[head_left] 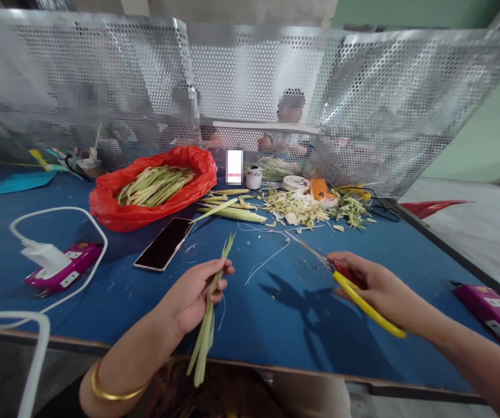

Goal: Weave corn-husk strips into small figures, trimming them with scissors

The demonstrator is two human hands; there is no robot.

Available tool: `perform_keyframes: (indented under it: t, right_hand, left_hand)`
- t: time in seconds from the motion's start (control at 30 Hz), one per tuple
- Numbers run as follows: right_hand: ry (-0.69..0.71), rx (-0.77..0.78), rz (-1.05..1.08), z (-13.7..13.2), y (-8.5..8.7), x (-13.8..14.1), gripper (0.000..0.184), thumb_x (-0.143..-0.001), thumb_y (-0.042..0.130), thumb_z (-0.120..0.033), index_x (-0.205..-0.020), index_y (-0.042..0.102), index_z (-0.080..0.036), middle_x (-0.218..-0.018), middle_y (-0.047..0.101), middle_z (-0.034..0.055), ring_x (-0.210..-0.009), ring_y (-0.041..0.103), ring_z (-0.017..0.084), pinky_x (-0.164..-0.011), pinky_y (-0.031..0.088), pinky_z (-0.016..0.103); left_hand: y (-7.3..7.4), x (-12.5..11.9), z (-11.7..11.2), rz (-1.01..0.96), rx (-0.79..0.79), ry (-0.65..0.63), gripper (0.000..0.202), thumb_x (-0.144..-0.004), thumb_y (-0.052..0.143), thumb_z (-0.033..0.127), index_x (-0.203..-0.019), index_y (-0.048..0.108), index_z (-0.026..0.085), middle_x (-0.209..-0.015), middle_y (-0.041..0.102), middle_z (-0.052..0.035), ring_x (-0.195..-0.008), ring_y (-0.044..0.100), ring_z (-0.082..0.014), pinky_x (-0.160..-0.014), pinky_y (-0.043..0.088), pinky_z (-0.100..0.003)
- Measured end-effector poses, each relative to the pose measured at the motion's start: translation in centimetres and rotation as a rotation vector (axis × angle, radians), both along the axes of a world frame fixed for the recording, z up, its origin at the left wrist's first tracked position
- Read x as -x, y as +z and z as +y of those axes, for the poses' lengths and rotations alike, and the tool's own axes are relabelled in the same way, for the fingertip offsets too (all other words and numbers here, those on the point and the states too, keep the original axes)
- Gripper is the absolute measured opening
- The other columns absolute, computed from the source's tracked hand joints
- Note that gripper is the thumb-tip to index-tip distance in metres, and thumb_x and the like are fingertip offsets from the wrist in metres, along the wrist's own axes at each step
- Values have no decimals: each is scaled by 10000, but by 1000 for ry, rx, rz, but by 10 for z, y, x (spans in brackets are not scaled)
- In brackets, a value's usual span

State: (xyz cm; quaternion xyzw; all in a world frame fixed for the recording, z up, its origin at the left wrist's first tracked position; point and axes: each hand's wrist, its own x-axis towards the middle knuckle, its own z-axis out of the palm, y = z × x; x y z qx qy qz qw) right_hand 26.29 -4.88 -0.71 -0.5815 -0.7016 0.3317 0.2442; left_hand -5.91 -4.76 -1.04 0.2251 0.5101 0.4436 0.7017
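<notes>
My left hand (pixel 195 293) grips a thin bundle of pale green stalks (pixel 208 322), held upright over the near edge of the blue table (pixel 276 325). My right hand (pixel 371 287) holds yellow-handled scissors (pixel 354 290), their slim blades pointing up and left over the table. The two hands are apart, about a hand's width of bare table between them. A gold bangle circles my left wrist.
A red plastic bag (pixel 145 212) of green stalks lies at the back left, a phone (pixel 165 244) beside it. Loose stalks and cut scraps (pixel 302 209) lie mid-back. Pink power strips (pixel 64 270) (pixel 491 310) sit left and right. People sit behind a perforated metal screen (pixel 363 104).
</notes>
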Motion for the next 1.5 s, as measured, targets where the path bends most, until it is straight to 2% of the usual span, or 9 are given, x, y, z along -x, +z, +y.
perform_keyframes:
  t: [0.07,0.23,0.37,0.53,0.7,0.9,1.07,1.27,1.5]
  right_hand:
    - [-52,-101,-102,11,-5,11,501,-711,647,-314,-1200,560,-244,-943,683,32,-817,622,210,-713,480,293]
    - [-237,-210,-320,34,-21,28,508,-698,607,-261,-1205,567,-262,-837,677,1,-705,617,193,-599,417,264]
    - [-295,-270,-276,40,-38,27,493,-714,596,-283,-1205,565,-254,-860,662,8,-710,604,190,-593,403,264]
    - [-304,-196,-168,44,-52,15,485,-699,602,-261,-1182,561,-246,-814,661,-1,-717,606,190,-626,426,268]
    - [-277,-145,-137,49,-49,8,493,-702,597,-243,-1192,544,-241,-857,681,6,-759,627,190,-658,436,266]
    - [-212,-84,-143,47,-43,3,488,-698,612,-237,-1185,571,-241,-833,691,8,-743,621,198,-635,429,270]
    - [-94,-28,-128,46,-32,-9,413,-694,685,-300,-1098,633,-227,-784,681,7,-714,609,183,-625,459,263]
    - [76,426,101,51,-6,-21,472,-656,741,-389,-1066,608,-196,-628,558,-48,-443,524,97,-366,423,193]
    - [181,616,230,61,12,-10,329,-677,736,-382,-913,623,-182,-685,617,-16,-438,542,75,-304,370,135]
  left_hand:
    - [4,-13,13,153,-51,-59,130,-898,481,182,-830,578,126,-788,582,-11,-460,445,-17,-369,267,-130]
    - [-6,-53,48,488,-199,-195,177,-868,496,221,-763,608,132,-864,655,-53,-481,504,-51,-398,291,-180]
    - [-25,-78,71,790,-308,-248,189,-821,544,242,-705,661,151,-555,592,-18,-444,505,-123,-442,295,-240]
    - [-35,-87,83,1105,-514,-269,113,-713,673,241,-623,642,181,-627,626,-23,-661,572,-183,-600,342,-263]
    - [-35,-87,82,1221,-601,-339,111,-650,734,262,-637,647,194,-708,645,-42,-754,582,-219,-655,348,-277]
    - [-33,-88,80,1196,-577,-337,193,-693,694,227,-545,575,191,-655,591,-38,-746,557,-212,-637,321,-273]
    - [-32,-78,78,990,-449,-347,191,-727,654,265,-586,556,180,-546,479,27,-540,437,-127,-531,264,-244]
    - [-25,-61,73,649,-257,-404,243,-751,640,361,-668,557,148,-503,400,65,-411,237,-50,-426,147,-213]
    - [-19,-51,71,431,-180,-377,319,-664,744,389,-662,542,142,-532,429,69,-401,210,-18,-410,81,-202]
